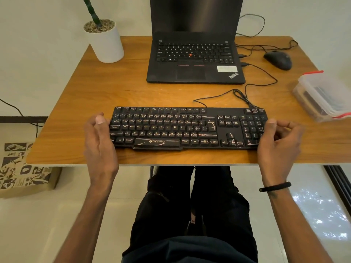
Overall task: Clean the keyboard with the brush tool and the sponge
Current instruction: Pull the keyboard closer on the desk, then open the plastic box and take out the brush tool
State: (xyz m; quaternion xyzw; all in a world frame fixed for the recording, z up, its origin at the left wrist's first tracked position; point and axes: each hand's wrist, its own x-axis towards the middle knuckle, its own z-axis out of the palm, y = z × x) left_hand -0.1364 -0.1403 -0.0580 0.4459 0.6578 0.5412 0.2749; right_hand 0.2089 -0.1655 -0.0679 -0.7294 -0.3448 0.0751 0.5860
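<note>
My left hand (99,141) and right hand (279,147) flank the keyboard (188,128) near the surface's (85,95) front edge, each grip released and grasping nothing, so I'd square it up gently before fetching the brush, unseen here.

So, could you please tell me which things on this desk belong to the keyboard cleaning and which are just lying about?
For the job:
keyboard
left hand and right hand, one at each end of it
clear lidded box, possibly, contents unclear

Lying about:
laptop
mouse
potted plant
</note>
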